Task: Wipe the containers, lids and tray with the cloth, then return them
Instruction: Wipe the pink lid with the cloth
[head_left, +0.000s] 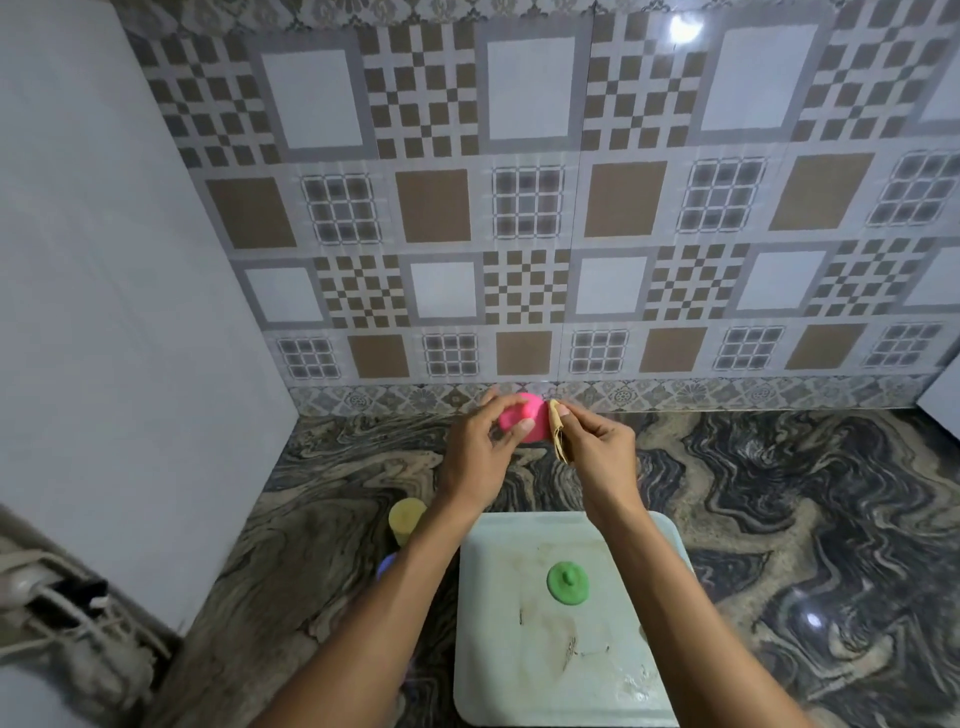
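step: pink lid (530, 421) being wiped
left hand (478, 447): clamped on pink lid
right hand (602, 447): cloth (560, 436) pinched at lid edge
next: lid probably to be set on tray (519, 675) below hands

pink lid (527, 423) held aloft, tan cloth (558, 428) touching, green lid (568, 583) on pale tray (493, 649)

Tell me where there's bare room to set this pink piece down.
Bare counter right of the tray, and between the tray's far edge and the tiled wall. The tray is open around the green lid. Crowded left: yellow container, blue item.
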